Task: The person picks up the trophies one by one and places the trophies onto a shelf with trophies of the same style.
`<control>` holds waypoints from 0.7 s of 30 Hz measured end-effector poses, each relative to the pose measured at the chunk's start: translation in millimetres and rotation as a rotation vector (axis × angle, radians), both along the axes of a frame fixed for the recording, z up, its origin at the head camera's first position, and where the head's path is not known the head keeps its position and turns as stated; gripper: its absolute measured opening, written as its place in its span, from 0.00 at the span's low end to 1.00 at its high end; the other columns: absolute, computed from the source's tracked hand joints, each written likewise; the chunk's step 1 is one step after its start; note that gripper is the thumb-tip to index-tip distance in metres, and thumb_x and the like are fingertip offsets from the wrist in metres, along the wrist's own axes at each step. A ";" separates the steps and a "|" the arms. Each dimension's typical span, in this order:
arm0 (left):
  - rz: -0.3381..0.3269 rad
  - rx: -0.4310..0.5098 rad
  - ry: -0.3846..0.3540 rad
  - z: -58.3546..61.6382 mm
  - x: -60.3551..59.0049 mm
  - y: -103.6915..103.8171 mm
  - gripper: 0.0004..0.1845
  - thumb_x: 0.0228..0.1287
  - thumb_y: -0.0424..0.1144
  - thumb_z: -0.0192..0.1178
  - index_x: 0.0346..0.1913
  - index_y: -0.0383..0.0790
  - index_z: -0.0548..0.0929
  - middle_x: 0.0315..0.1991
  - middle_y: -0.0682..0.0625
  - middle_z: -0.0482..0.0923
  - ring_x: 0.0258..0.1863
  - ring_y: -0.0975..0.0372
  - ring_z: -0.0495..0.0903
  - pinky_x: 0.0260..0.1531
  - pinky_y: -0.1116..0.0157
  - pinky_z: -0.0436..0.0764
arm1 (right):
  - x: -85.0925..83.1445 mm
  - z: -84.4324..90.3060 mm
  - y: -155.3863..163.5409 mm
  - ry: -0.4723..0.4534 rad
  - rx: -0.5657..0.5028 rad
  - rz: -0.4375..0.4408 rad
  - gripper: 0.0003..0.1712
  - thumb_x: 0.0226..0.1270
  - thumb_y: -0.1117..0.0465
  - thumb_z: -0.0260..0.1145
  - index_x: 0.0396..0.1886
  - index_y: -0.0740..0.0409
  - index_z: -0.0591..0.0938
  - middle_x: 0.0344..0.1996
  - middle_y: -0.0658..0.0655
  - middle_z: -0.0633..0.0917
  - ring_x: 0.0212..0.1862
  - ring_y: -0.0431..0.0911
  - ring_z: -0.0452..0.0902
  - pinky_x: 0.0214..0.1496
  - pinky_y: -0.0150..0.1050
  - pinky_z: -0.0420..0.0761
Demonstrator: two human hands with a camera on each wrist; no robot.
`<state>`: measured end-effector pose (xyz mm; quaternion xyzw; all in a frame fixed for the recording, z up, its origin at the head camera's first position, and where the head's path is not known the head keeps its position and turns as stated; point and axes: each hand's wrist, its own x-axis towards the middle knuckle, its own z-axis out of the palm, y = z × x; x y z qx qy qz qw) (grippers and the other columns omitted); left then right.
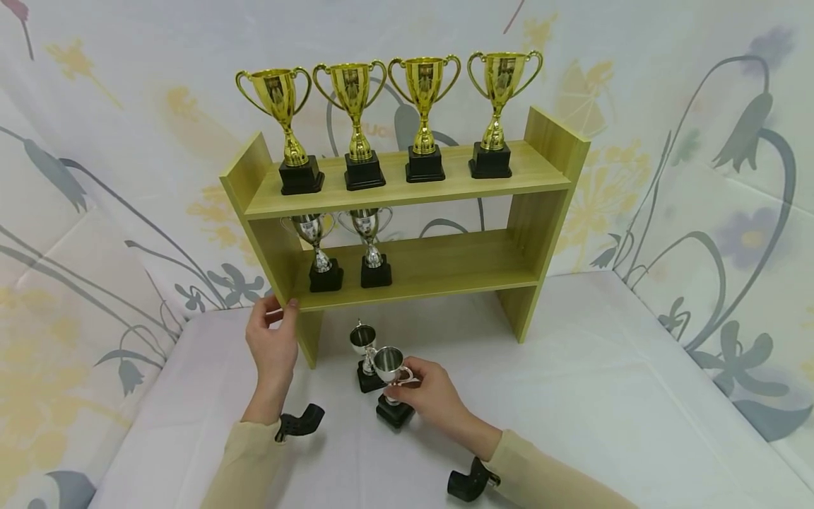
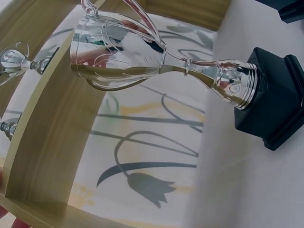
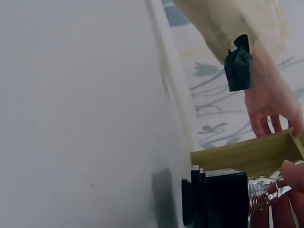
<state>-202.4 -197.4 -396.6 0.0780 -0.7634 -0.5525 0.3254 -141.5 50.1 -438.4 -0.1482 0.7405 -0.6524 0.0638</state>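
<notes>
My right hand [image 1: 439, 396] pinches the stem of a small silver trophy cup [image 1: 389, 364] with a black base, low in front of the shelf. A shadow shows beside that black base [image 3: 223, 199] in the right wrist view. Just behind and left of it, a second silver trophy [image 1: 363, 339] stands on the table; this trophy [image 2: 118, 47] looks large in the left wrist view. My left hand [image 1: 273, 346] grips the left side panel of the wooden shelf [image 1: 413, 290] at the lower board's height, thumb at the front edge.
Several gold trophies [image 1: 422, 78] stand in a row on the top board. Two silver trophies [image 1: 320, 261] occupy the left part of the lower board. A white cloth covers the table [image 1: 604, 396]. Flower-patterned fabric [image 1: 668, 177] hangs behind and at the sides.
</notes>
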 end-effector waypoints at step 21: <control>0.004 0.031 -0.006 1.7 0.7 2.1 0.15 0.71 0.41 0.58 0.50 0.32 0.79 0.44 0.46 0.76 0.42 0.63 0.71 0.39 0.67 0.74 | -6.8 6.7 10.7 0.004 -0.035 -0.041 0.17 0.56 0.70 0.73 0.47 0.67 0.84 0.40 0.58 0.84 0.44 0.53 0.84 0.44 0.37 0.84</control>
